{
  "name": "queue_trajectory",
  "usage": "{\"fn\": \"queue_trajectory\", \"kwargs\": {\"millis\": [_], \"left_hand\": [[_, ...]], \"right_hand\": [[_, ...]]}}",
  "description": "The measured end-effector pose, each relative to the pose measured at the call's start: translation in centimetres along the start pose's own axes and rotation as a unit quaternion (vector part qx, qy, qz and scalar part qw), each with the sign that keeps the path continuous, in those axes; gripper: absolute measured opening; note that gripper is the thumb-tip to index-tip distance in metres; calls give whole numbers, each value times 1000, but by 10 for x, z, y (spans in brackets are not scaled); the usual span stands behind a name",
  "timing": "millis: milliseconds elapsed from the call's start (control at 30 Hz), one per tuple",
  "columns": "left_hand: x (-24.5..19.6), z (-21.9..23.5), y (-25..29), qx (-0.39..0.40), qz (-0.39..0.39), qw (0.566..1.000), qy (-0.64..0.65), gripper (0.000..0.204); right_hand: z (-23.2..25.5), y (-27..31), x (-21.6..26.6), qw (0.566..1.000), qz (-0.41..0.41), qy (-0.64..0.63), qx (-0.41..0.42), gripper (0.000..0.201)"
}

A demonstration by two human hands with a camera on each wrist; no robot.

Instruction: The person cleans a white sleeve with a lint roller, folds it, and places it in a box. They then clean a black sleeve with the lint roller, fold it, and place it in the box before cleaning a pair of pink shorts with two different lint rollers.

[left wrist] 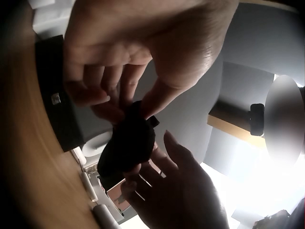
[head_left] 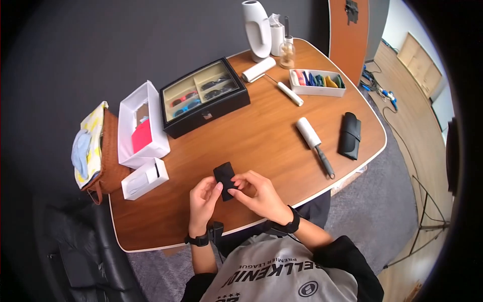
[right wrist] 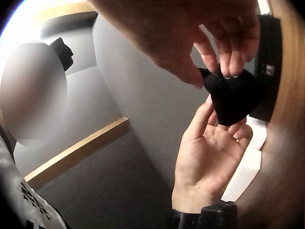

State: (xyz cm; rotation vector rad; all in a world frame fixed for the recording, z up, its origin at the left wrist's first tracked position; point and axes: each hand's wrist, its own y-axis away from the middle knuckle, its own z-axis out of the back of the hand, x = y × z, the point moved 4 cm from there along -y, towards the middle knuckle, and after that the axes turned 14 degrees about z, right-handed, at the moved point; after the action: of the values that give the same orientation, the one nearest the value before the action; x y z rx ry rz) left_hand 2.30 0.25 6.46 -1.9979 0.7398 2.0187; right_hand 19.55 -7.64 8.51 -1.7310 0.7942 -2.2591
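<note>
A small folded black cloth (head_left: 224, 173) is held up between both hands near the front of the table. My left hand (head_left: 204, 198) pinches it from the left, thumb against its near side; the left wrist view shows that thumb and the fingertips closing on one end of the cloth (left wrist: 128, 145). From the other side my right hand (head_left: 261, 197) has its thumb and fingertips on the cloth's edge. In the right wrist view the right fingertips lie along the top of the cloth (right wrist: 236, 98), with the thumb at a corner.
A black display case (head_left: 206, 118) with sunglasses stands behind the hands, beside a white bin (head_left: 160, 136) and small white box (head_left: 146, 179). To the right lie a lint roller (head_left: 309, 133) and black glasses case (head_left: 350, 136). Behind are a box of rolled cloths (head_left: 317, 90) and another roller (head_left: 290, 94).
</note>
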Motion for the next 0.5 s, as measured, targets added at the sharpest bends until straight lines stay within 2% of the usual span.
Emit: {"fn": "queue_trajectory", "kwargs": {"millis": [133,233,267,300,333,367,433,500], "left_hand": [[12,-10,-3,10,2,1000,8,25],[19,-8,0,-12,28,999,-19,29],[18,-10,2,-19,23,999,39,32],[15,-12,4,-27,18,995,96,35],[14,-14,9,-30,20,994,100,39],[20,-14,12,-31,22,994,100,39],[29,-13,17,-26,16,995,98,37],[39,-9,21,-24,32,989,143,31]], "right_hand": [[0,4,-10,998,-38,-46,-23,18],[-3,6,-9,997,-28,-69,-20,14],[-6,8,-10,997,-30,-69,-21,14],[-10,10,-8,1000,12,-26,-11,15],[-13,11,-6,998,54,17,0,17],[-16,12,-7,998,52,17,0,17],[-25,15,0,982,159,93,47,22],[-30,19,-3,984,146,83,59,28]]}}
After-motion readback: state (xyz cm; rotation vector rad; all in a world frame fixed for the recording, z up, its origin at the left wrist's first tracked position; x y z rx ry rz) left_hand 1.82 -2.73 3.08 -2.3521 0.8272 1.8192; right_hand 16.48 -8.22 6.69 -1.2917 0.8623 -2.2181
